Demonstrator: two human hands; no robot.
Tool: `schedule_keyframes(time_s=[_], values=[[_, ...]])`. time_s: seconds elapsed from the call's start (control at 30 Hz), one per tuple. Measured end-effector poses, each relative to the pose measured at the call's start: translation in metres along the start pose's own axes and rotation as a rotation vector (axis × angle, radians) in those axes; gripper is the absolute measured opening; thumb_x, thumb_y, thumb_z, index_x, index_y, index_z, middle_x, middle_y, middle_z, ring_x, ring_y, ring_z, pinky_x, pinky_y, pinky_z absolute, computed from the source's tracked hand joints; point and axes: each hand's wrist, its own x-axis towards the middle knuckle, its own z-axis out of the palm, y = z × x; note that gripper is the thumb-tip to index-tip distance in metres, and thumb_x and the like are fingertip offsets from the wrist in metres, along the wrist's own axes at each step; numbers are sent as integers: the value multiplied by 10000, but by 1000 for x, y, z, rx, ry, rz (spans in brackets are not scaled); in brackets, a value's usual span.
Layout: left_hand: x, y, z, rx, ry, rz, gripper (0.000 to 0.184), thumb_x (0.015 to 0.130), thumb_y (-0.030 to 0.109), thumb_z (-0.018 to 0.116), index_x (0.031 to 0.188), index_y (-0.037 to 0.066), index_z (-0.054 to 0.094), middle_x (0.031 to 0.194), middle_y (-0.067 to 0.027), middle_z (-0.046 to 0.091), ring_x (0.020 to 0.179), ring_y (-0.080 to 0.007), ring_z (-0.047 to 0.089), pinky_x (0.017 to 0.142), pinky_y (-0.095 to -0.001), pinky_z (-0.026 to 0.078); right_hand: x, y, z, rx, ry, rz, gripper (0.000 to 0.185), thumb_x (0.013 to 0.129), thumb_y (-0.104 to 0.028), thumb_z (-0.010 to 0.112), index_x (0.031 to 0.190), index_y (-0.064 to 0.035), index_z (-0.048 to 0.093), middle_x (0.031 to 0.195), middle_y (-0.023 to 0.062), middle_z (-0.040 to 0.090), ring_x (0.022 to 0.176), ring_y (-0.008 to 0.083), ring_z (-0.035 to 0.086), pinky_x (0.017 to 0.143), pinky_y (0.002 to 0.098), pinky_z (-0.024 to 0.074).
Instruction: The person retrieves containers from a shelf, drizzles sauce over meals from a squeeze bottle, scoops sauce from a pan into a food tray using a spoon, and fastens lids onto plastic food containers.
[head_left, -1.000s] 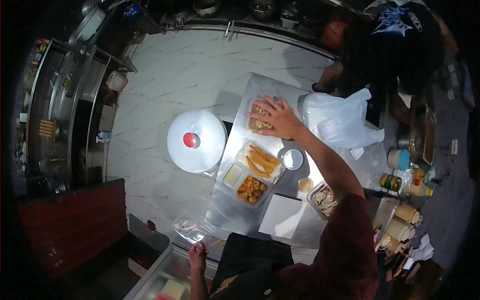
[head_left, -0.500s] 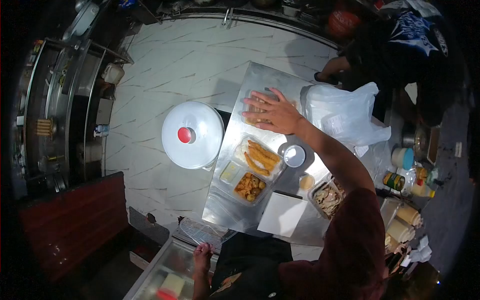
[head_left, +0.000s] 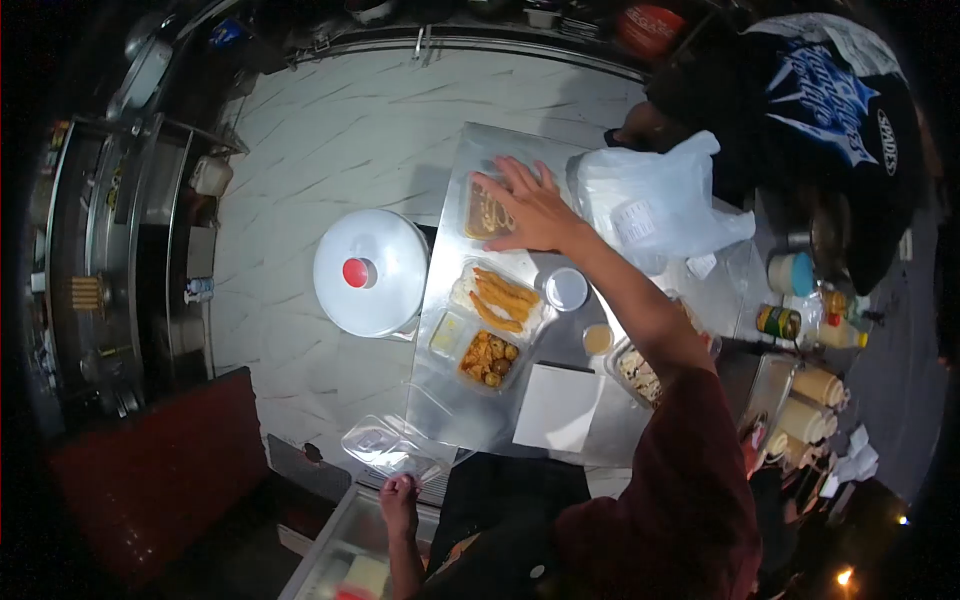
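My right hand (head_left: pixel 528 208) is spread over a clear container of brown food with light drizzle (head_left: pixel 487 213) at the table's far end. The fingers partly cover it; whether they press on it I cannot tell. Low in the view, my left hand (head_left: pixel 400 492) pinches the edge of a clear plastic lid (head_left: pixel 390 445), which hangs beside the table's near left corner. Between my hands sits an open divided meal tray (head_left: pixel 450 342) with rice, fried strips and a saucy dish. Right of it stand a white-lidded round cup (head_left: pixel 566 289) and a small sauce cup (head_left: pixel 597 340).
The steel table (head_left: pixel 435 400) also bears a white box (head_left: pixel 558 405), another food container (head_left: pixel 637 375) and a white plastic bag (head_left: pixel 650 190). A large pot with a red knob (head_left: pixel 372 272) stands at its left. A person in a black shirt (head_left: pixel 800 130) is at the upper right.
The clear lid in my left hand has risen and tilted into fuller view. My right hand stays over the far container, uncovering more of its food. The whole view has shifted slightly.
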Motion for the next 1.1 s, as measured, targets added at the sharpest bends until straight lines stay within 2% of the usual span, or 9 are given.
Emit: schedule_keyframes(time_s=[0.07,0.1,0.23,0.3,0.37,0.63,0.77,0.9,1.1], values=[[0,24,11,32,-71,67,200,933,232,753,902,67,642,814,-12,602,741,-113,535,699,-267,437,-13,-25,-14,26,154,45,858,814,-474,770,1534,-187,402,1524,237,369,1458,405,307,1181,574,230],[4,32,14,89,-97,94,188,934,219,751,916,57,658,816,-12,615,741,-111,540,706,-268,444,-27,-45,-27,106,208,102,662,914,-397,698,1481,-138,474,1505,242,399,1421,380,374,1160,519,307],[9,63,56,180,-173,149,131,914,133,757,963,22,708,880,-45,700,794,-121,623,729,-272,485,-122,-120,-41,1063,158,387,484,1008,-371,624,1317,-1,583,1213,141,651,1076,241,631,922,360,495],[13,62,68,197,-229,169,117,896,97,762,964,16,712,906,-64,721,817,-140,672,710,-277,501,-184,-148,-23,1509,150,467,449,1050,-337,569,1387,-42,547,1101,87,671,1002,155,611,880,317,500],[7,75,92,232,-339,178,106,895,80,755,968,15,713,903,-64,721,802,-142,675,705,-278,502,-242,-174,-2,1594,249,607,401,1057,-304,564,1390,-81,544,1040,65,660,984,138,614,850,289,497],[-18,80,132,510,-783,223,53,916,62,724,903,18,697,879,-50,720,781,-121,664,715,-268,502,-378,-258,-2,1063,593,897,229,1011,-195,653,1144,-15,605,781,29,607,748,111,569,701,289,486],[12,52,134,526,-1067,121,54,914,56,734,928,32,688,876,-60,724,782,-125,666,744,-270,523,-437,-313,5,1013,773,1054,216,1010,-207,656,1106,-17,621,806,23,626,759,105,569,713,285,489],[-42,61,174,566,-1185,10,162,896,33,740,1035,10,660,882,-83,717,809,-164,701,745,-297,570,-486,-361,-1,1081,845,1113,227,1011,-227,655,1111,-24,636,843,22,638,787,97,567,726,286,495],[-138,22,206,699,-1224,356,150,880,45,756,948,-13,636,892,-97,694,803,-193,699,724,-323,588,-564,-376,2,952,1008,1143,329,1009,-285,655,1192,-15,614,884,33,644,809,111,586,730,292,504]])
